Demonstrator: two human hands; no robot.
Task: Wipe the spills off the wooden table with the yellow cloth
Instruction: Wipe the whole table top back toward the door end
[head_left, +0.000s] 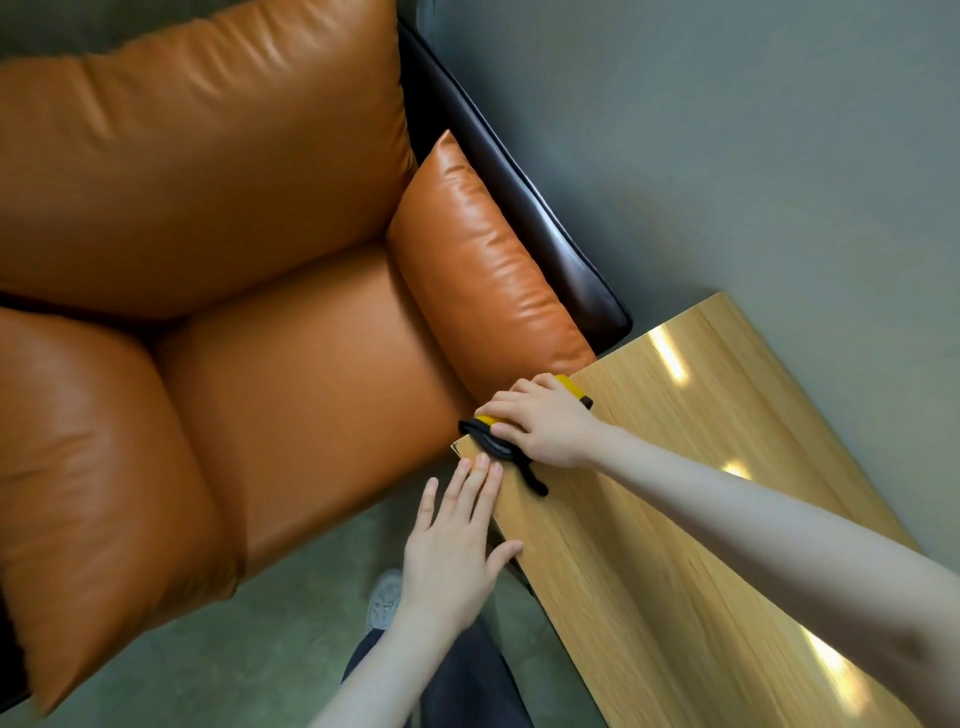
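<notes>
The wooden table (675, 519) runs from centre right to the lower right. At its corner nearest the sofa lies the yellow cloth (569, 387) with a dark underside and a black strap; most of it is hidden under my right hand (545, 421). That hand presses down on the cloth with fingers curled over its edge. My left hand (457, 540) lies flat with straight fingers on the table's left edge, just below the cloth, thumb against the tabletop. I see no spill on the bare wood, only bright light reflections.
An orange leather sofa (234, 312) with a dark frame (545, 223) fills the left and centre, its arm cushion touching the table corner. Grey-green floor (727, 130) lies beyond the table. My shoe (384, 597) and dark trouser leg show below my left hand.
</notes>
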